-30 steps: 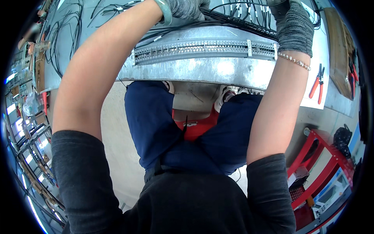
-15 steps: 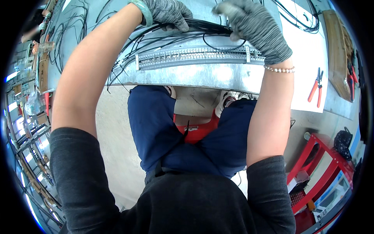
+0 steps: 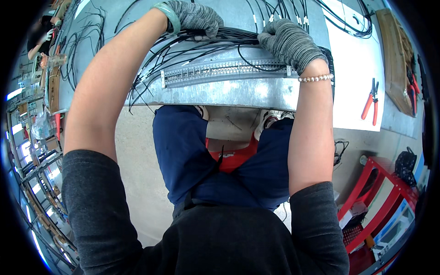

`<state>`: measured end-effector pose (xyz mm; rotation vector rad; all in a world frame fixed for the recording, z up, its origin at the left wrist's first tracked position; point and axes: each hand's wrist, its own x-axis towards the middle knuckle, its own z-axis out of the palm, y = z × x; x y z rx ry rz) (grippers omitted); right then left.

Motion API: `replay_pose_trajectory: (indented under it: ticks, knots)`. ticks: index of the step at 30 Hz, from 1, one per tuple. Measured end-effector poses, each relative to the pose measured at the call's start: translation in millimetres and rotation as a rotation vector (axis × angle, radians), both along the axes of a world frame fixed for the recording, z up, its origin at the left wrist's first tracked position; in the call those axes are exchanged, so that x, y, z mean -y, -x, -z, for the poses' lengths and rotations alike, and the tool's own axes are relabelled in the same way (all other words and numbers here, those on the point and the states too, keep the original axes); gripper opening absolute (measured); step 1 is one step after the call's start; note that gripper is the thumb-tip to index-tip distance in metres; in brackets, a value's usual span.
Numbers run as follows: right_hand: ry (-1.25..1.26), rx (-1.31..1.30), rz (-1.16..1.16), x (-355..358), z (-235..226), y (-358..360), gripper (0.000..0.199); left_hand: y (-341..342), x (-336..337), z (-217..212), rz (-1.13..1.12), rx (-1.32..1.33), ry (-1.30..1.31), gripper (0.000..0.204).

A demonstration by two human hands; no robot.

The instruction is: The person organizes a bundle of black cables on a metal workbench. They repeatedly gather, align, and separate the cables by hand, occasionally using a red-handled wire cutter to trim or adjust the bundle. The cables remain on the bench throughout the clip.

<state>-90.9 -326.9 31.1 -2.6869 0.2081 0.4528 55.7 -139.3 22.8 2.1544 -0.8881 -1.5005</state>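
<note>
head view has the left hand (image 3: 195, 19) curled around a black cable bundle (image 3: 238, 35) spanning to the right hand (image 3: 289, 45), which pinches it, a terminal block strip (image 3: 220, 71) bodyward of either grip; gathering seems in hand, the next move likely wanting both holds steady.

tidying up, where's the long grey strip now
In the head view, the grey strip lies upper centre, between the black wires and the near table edge.

I can read no word, number or sign; any marks on the white sleeves (image 3: 306, 20) of my black cables (image 3: 238, 33) are too small to make out; so are any on the grey terminal strip (image 3: 215, 70).
</note>
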Motion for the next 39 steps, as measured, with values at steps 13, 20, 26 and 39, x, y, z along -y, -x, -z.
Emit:
replay_pose_trajectory:
  ticks: [13,20,26,39]
  knots:
    - [-0.018,0.022,0.094,-11.2,5.9,-2.1,0.039,13.3,3.8,5.1,0.104,0.575,-0.023,0.04]
    - [-0.045,-0.024,0.013,-10.6,5.1,-2.0,0.04,33.4,4.2,3.6,0.136,0.852,0.012,0.033]
    - [-0.095,0.028,0.084,-26.1,10.4,-4.6,0.039,39.2,0.3,-3.9,0.036,0.767,0.154,0.037]
    - [-0.277,0.397,0.133,-22.1,11.2,-37.0,0.031,59.8,-10.4,0.5,-0.051,0.906,0.246,0.051]
